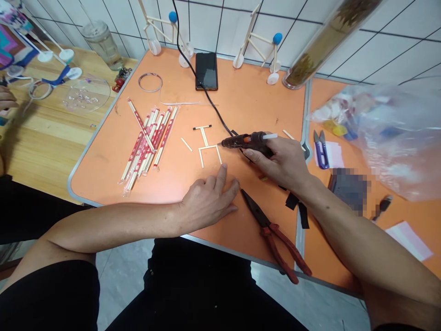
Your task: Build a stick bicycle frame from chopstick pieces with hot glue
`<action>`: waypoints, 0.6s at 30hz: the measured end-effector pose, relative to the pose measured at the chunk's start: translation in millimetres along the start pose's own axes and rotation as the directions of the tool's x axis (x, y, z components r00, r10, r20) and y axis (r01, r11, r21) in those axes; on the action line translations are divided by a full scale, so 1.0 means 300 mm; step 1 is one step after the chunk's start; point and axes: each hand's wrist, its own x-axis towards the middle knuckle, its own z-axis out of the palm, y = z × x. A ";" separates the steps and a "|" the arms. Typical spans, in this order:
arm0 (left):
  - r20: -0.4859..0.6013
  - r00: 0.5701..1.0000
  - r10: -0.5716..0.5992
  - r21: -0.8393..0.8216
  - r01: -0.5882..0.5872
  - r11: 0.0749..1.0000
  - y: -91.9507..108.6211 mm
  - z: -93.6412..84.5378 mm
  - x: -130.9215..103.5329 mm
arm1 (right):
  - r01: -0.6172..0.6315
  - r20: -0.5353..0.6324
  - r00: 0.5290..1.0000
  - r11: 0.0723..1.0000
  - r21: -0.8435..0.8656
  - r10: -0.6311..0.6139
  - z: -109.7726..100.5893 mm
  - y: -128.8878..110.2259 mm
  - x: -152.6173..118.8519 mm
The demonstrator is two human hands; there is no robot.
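My right hand (287,158) is wrapped round a black hot glue gun (246,139) with a white glue stick out of its back. The gun's nozzle meets the corner of a small frame of short wooden sticks (208,146) lying flat on the orange table. A dark-ended crosspiece (202,127) tops this frame. My left hand (209,195) lies low over the table with its fingers stretched out, its index fingertip at the lower end of the frame's right leg. One loose short stick (186,144) lies left of the frame. Red-handled pliers (265,223) rest right of my left hand.
Wrapped chopsticks (148,142) are piled on the left. A phone (206,71) and two stick models with blue balls (172,17) stand at the back, where the gun's black cord (215,107) crosses. Small scissors (321,149) and a plastic bag (403,133) are on the right.
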 end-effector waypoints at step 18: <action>-0.009 1.000 0.005 -0.002 -0.005 1.000 0.000 0.005 -0.002 | 0.024 -0.003 1.000 0.999 0.034 -0.024 -0.006 -0.005 -0.001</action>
